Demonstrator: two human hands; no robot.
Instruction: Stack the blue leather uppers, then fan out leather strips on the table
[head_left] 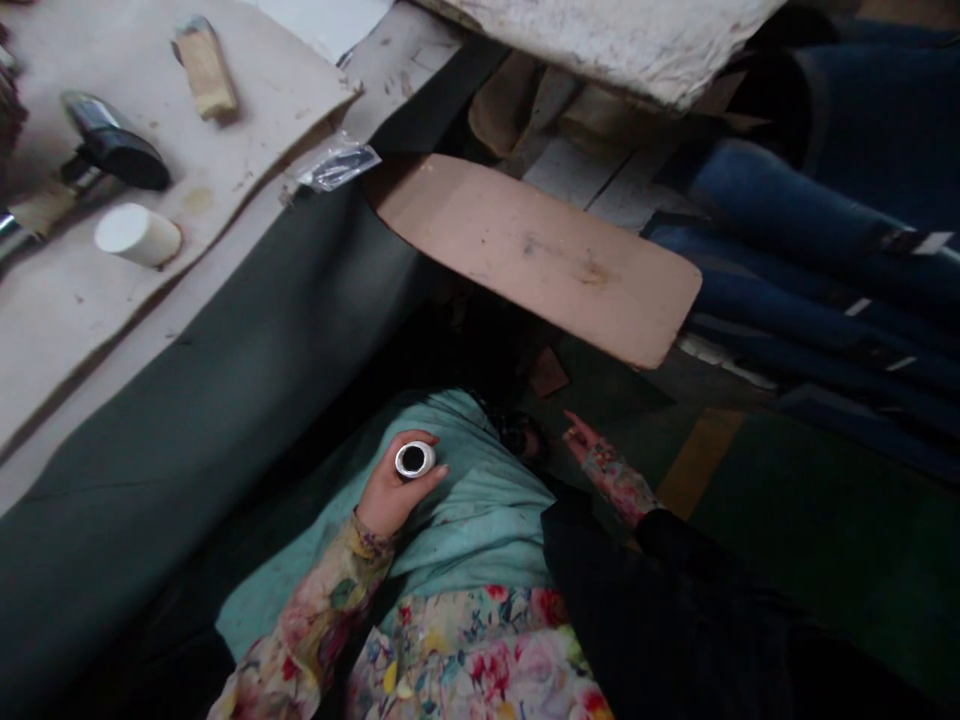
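My left hand (394,490) is closed round a small white cylinder with a dark hollow middle (415,459), like a roll or spool, held above the teal cloth (480,520) on my lap. My right hand (581,437) reaches forward and down toward the dark floor, fingers stretched out and apart, holding nothing. It is nearest to a small brown scrap (548,372) and a dark object (517,432) on the floor. Both arms wear flowered sleeves.
A long tan leather-like piece (540,255) juts out from the worktable. On the tan sheet (247,110) at upper left lie a white cylinder (138,235), a black-headed tool (112,150), a wooden block (206,72) and a clear plastic bag (339,166). Blue fabric rolls (817,250) are stacked at right.
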